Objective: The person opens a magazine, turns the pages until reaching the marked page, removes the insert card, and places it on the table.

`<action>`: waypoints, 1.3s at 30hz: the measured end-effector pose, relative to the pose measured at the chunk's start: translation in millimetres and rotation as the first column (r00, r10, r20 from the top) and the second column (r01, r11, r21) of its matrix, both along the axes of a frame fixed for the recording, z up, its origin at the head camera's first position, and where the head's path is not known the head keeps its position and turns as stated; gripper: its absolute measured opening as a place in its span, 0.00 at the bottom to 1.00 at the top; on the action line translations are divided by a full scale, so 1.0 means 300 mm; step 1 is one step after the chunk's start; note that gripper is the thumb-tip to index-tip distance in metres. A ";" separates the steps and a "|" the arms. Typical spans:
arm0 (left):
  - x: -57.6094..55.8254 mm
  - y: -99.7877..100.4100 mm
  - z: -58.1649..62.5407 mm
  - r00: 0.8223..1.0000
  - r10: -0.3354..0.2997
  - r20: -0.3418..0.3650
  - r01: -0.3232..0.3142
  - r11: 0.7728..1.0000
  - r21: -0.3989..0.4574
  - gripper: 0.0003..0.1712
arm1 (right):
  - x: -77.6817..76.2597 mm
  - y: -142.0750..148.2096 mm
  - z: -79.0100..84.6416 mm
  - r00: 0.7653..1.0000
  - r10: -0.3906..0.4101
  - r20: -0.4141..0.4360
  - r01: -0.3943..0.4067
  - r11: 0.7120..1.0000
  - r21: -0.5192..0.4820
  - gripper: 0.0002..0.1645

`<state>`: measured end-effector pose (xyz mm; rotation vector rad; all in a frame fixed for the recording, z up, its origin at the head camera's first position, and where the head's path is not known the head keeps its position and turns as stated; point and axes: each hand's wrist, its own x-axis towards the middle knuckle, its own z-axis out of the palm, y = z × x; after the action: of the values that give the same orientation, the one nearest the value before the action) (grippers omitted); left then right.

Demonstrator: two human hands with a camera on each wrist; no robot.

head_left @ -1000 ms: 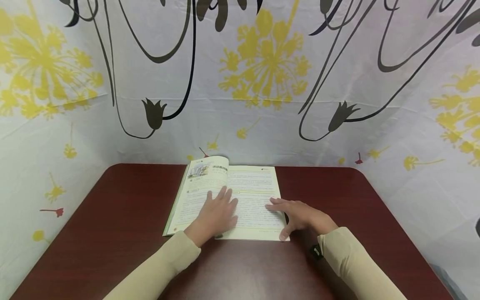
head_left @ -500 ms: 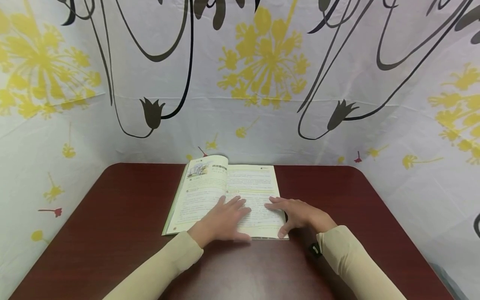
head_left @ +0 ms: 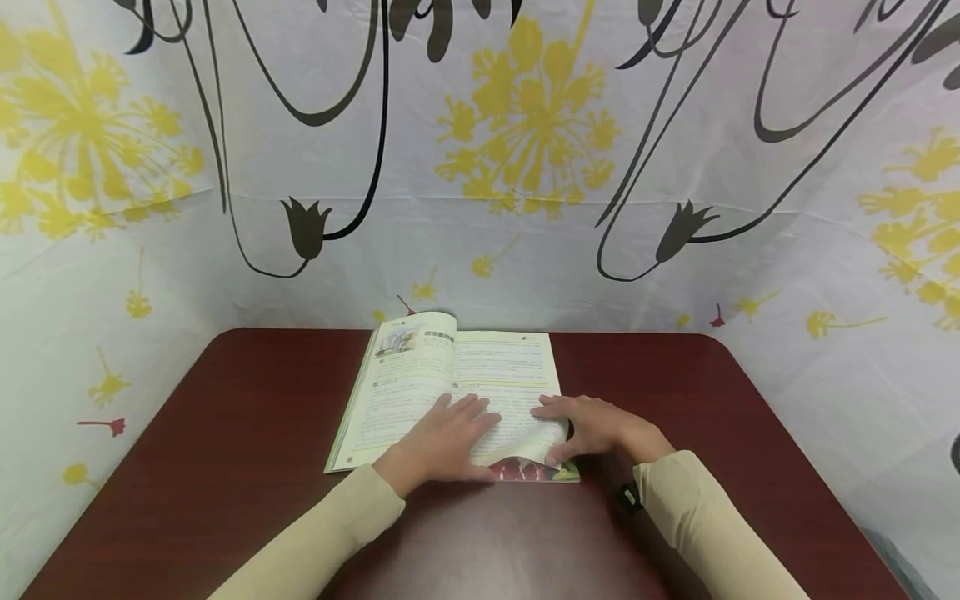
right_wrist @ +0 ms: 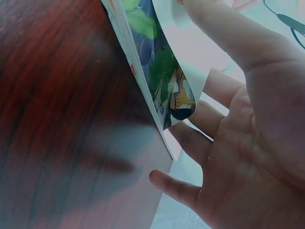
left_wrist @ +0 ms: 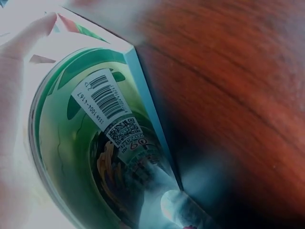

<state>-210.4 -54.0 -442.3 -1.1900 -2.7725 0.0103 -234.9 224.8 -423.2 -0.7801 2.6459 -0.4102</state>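
Note:
An open magazine [head_left: 397, 400] lies on the table, its left pages arched up. My left hand [head_left: 442, 442] rests spread over the lower part near the fold. Around the lower right corner is my right hand [head_left: 600, 429], fingers on the page and thumb pushing its lower edge inward. That edge has buckled upward, baring a colourful printed sheet [head_left: 525, 470] beneath. In the right wrist view the lifted page corner [right_wrist: 183, 102] stands in front of several of my fingers. The left wrist view shows a curved green cover with a barcode [left_wrist: 107, 98] beside the left hand.
The dark red wooden table [head_left: 225, 450] has rounded far corners. Behind it hangs a pale cloth [head_left: 375, 283] with yellow and grey flower prints, also covering both sides. Something dark [head_left: 628, 497] sits at my right wrist.
My left hand has moved right across the page and then stopped. My right thumb has shifted inward, and the page's lower edge has risen, showing the coloured sheet beneath.

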 end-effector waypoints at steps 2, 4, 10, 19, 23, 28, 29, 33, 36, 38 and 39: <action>-0.001 0.000 0.001 1.000 -0.002 -0.008 0.002 1.000 -0.001 0.44 | -0.001 0.000 0.000 1.000 -0.006 0.002 0.006 1.000 0.001 0.48; -0.001 -0.001 0.001 1.000 -0.003 -0.011 0.003 1.000 -0.006 0.42 | -0.002 0.001 -0.002 1.000 -0.012 0.003 0.012 1.000 -0.002 0.49; 0.000 -0.002 0.013 1.000 0.009 0.016 -0.009 1.000 -0.004 0.39 | -0.006 0.009 -0.009 1.000 0.003 0.013 -0.002 0.999 -0.033 0.51; 0.002 -0.012 0.035 1.000 0.010 0.030 -0.012 0.997 0.070 0.42 | -0.026 0.068 0.020 0.997 -0.070 0.026 0.072 0.994 -0.081 0.60; -0.007 -0.023 0.049 0.999 -0.022 -0.025 0.025 0.991 0.134 0.47 | -0.036 0.095 0.041 0.995 -0.091 0.033 0.094 0.991 -0.098 0.62; -0.025 -0.031 0.055 0.992 -0.027 -0.126 0.051 0.979 0.198 0.53 | -0.036 0.110 0.043 0.991 -0.128 0.047 0.131 0.987 -0.090 0.61; -0.028 -0.032 0.057 0.988 -0.026 -0.150 0.057 0.976 0.212 0.53 | -0.034 0.108 0.041 0.991 -0.125 0.043 0.128 0.988 -0.090 0.60; -0.042 -0.031 0.059 0.961 -0.007 -0.278 0.079 0.965 0.251 0.56 | -0.028 0.085 0.025 0.996 -0.084 0.001 0.084 0.993 -0.077 0.59; -0.049 -0.030 0.062 0.923 0.008 -0.384 0.093 0.965 0.244 0.54 | -0.021 0.056 0.008 0.998 -0.053 -0.014 0.052 0.997 -0.050 0.58; -0.051 -0.030 0.064 0.899 0.009 -0.438 0.094 0.973 0.213 0.50 | -0.015 0.039 -0.002 0.999 -0.037 -0.012 0.036 0.999 -0.028 0.57; -0.052 -0.030 0.064 0.889 0.006 -0.459 0.092 0.977 0.190 0.48 | -0.012 0.033 -0.007 0.999 -0.035 -0.008 0.034 0.999 -0.020 0.56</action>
<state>-225.9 -63.2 -423.0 -1.0362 -2.2723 -0.0024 -238.5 234.6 -425.1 -0.7445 2.6701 -0.4435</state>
